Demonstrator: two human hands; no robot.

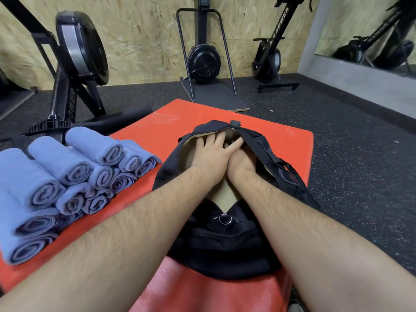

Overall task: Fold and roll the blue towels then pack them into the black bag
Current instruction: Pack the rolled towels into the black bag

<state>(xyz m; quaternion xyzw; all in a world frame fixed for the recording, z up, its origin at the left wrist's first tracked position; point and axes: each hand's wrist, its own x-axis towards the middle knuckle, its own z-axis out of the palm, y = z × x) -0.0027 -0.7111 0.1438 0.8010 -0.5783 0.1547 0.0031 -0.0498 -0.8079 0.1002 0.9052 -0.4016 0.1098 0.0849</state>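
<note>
The black bag [225, 244] lies unzipped on the red mat [283, 140], its tan lining showing. Both my hands are inside its opening. My left hand [211, 152] lies flat with fingers spread straight against the lining at the far end. My right hand [240, 161] sits beside and partly under it, its fingers mostly hidden by the left hand and the bag's flap. I see no towel in the bag. Several rolled blue towels [74, 170] are stacked in a pile on the mat's left side.
Rowing machines stand around: one at the left [78, 55], one upright at the back [203, 59], another at the right [267, 61]. A black foam roller [121, 120] lies behind the towels. Dark rubber floor surrounds the mat; a mirror [369, 32] hangs at the right.
</note>
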